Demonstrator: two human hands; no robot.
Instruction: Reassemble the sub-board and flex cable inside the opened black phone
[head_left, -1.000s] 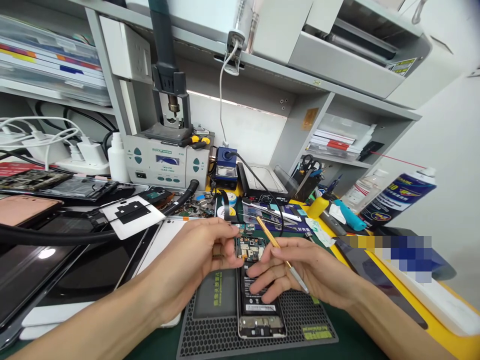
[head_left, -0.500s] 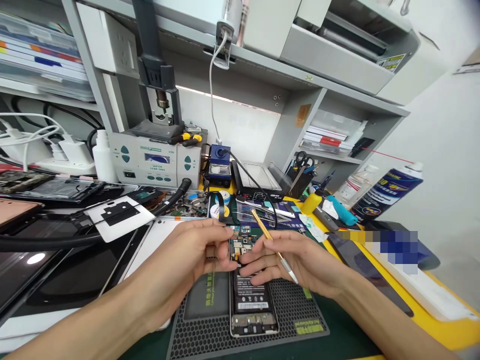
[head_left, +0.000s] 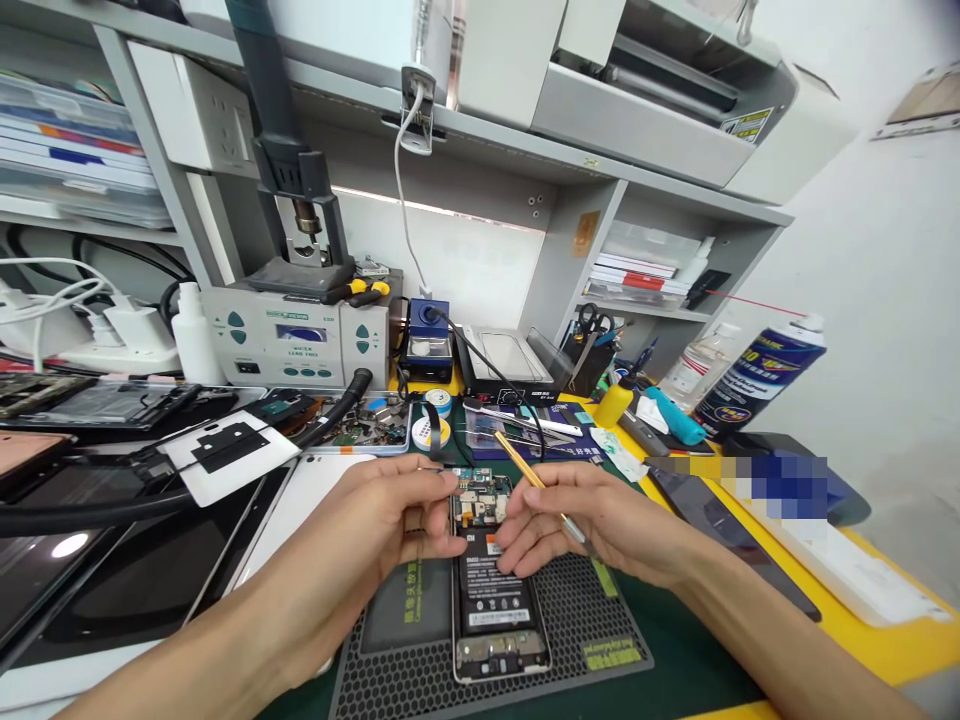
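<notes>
An opened phone (head_left: 491,590) with its black battery and circuit board exposed lies on a dark perforated mat (head_left: 592,620). My left hand (head_left: 382,525) curls against the phone's left edge, thumb and fingertips pinched at the board; what they pinch is too small to make out. My right hand (head_left: 577,520) rests on the phone's right side and holds a thin gold-and-silver tool (head_left: 525,472) that slants up to the left, while its fingertips touch the top of the battery.
A grey rework station (head_left: 300,330) stands at the back with a hot-air handle above it. Dark screens and a white panel (head_left: 225,450) lie at the left. A blue spray can (head_left: 757,375), scissors holder (head_left: 592,350) and small blue stand (head_left: 426,340) sit behind.
The view has shifted slightly, so the bench appears further left. Both hands stay at the top of the phone; the right fingers have drawn closer to the board.
</notes>
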